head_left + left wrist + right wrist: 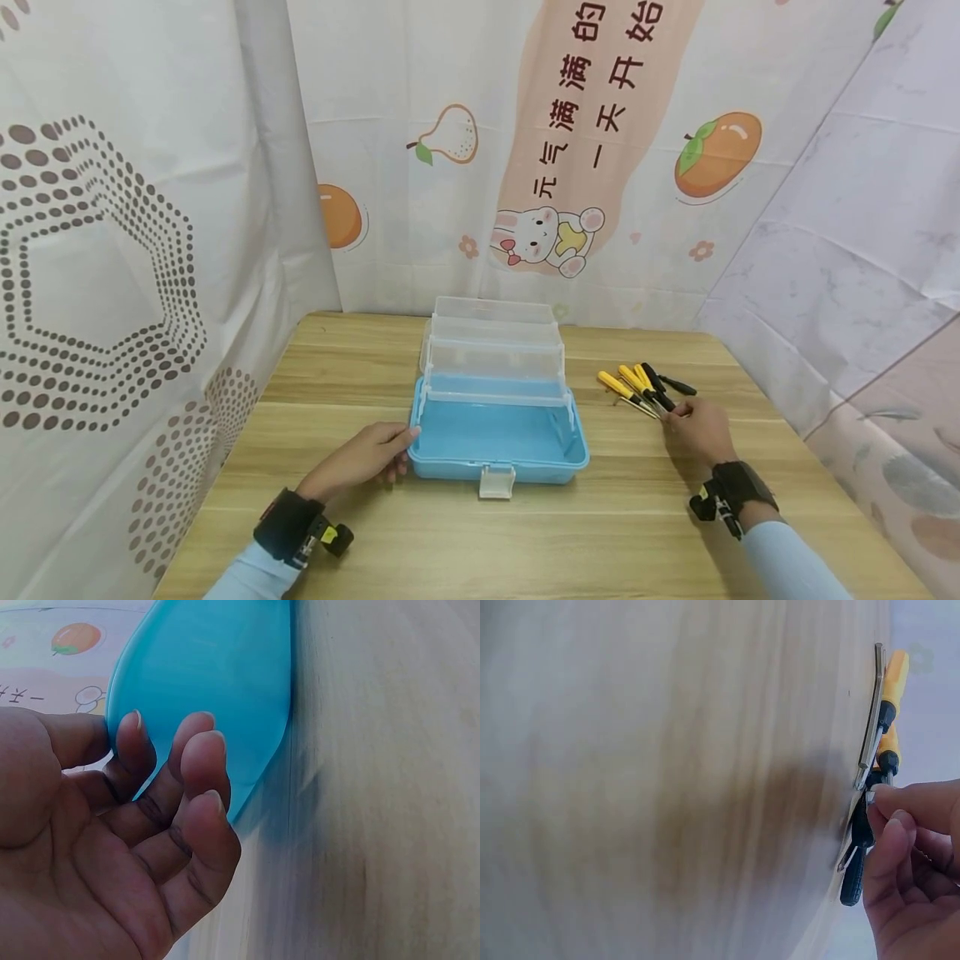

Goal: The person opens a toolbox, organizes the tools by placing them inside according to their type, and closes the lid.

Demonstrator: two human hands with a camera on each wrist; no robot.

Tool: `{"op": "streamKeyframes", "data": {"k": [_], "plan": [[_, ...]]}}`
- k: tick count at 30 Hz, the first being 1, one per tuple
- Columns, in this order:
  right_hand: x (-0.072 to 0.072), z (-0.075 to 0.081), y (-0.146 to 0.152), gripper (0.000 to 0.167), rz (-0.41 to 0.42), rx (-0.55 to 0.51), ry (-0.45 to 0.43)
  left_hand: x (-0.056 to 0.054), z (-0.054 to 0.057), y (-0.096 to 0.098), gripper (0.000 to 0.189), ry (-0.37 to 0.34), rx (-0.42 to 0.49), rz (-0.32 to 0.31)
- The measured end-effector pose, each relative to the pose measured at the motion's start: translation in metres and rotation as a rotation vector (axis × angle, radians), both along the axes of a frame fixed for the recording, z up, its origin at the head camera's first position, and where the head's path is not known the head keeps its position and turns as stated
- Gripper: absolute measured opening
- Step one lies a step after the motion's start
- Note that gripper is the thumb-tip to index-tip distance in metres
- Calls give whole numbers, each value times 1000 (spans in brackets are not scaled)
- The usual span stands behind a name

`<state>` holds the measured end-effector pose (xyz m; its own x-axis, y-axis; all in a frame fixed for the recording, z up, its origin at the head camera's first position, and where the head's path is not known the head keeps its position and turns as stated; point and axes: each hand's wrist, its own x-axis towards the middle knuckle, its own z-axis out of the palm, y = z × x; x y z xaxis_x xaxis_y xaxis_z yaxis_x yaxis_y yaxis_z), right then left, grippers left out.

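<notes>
A light blue toolbox (536,475) stands with its lid raised and clear trays (495,358) folded up at the back; its base holds nothing. My left hand (367,458) grips its left front edge, thumb at the rim, fingers curled against the blue wall (217,667) outside. To the right, my right hand (703,429) pinches a slim metal screwdriver shaft between thumb and forefinger, at the near end of a tool pile. Yellow-handled screwdrivers (617,385), black-handled tools (678,386) and a silver hex key (872,712) lie there. The fingers partly cover the shaft tips.
A white latch (497,482) hangs down at the toolbox front. The wooden table (337,358) meets printed curtains (375,292) at the back and both sides. Each wrist wears a black strap with a small camera.
</notes>
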<state>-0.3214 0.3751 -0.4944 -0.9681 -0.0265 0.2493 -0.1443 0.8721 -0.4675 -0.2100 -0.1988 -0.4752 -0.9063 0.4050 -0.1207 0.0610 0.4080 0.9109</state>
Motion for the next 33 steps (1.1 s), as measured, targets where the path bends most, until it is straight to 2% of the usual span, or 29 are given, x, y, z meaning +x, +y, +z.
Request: {"op": "streamKeyframes", "data": {"k": [7, 12, 17, 24, 29, 33], "plan": [[1, -1, -2, 11, -5, -21, 4, 0, 0, 0, 47, -1, -6, -5], [1, -1, -5, 20, -12, -29, -29, 0, 0, 0, 47, -12, -3, 3], [0, 0, -6, 22, -29, -44, -34, 0, 1, 0, 46, -11, 1, 3], [4, 2, -6, 16, -54, 1, -4, 0, 2, 1, 45, -6, -4, -6], [5, 3, -7, 11, -24, 55, 47, 0, 1, 1, 47, -6, -3, -7], [7, 4, -8, 11, -24, 46, 60, -1, 0, 0, 47, -7, 1, -6]]}}
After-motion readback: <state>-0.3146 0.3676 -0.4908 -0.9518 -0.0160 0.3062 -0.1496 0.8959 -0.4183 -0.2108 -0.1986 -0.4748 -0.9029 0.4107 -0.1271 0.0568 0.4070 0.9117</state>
